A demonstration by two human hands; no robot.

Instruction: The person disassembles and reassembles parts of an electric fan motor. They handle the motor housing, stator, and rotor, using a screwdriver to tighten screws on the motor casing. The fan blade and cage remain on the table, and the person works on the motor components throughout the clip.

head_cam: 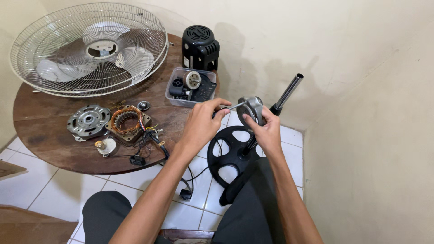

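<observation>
Seated person, head view looking down over both forearms. Left hand point(201, 122) pinched closed on the end of a thin metal shaft point(235, 106), fingertips meeting around it. Right hand point(266, 129) wrapped closed on a grey metal motor part point(251, 108), thumb pressed on its face; the shaft runs from the left fingers into this part. Both are held in the air just past the edge of the round wooden table point(45, 135), above a black round fan base point(228, 153) that lies on the white tiled floor with its chrome-tipped pole point(287, 92) slanting up toward the wall. On the table, well apart from the hands: a wire fan cage point(58, 81) with pale blades inside, lying flat at the far left; a black motor cover point(200, 47) at the far edge by the wall; a clear plastic tub point(172, 95) of small parts just in front of it; a copper-wound stator point(126, 122) with coloured wires trailing; a silver end plate point(88, 121) beside the stator; a small geared motor point(105, 145) near the front edge. A black cord hangs off the table to the floor.
</observation>
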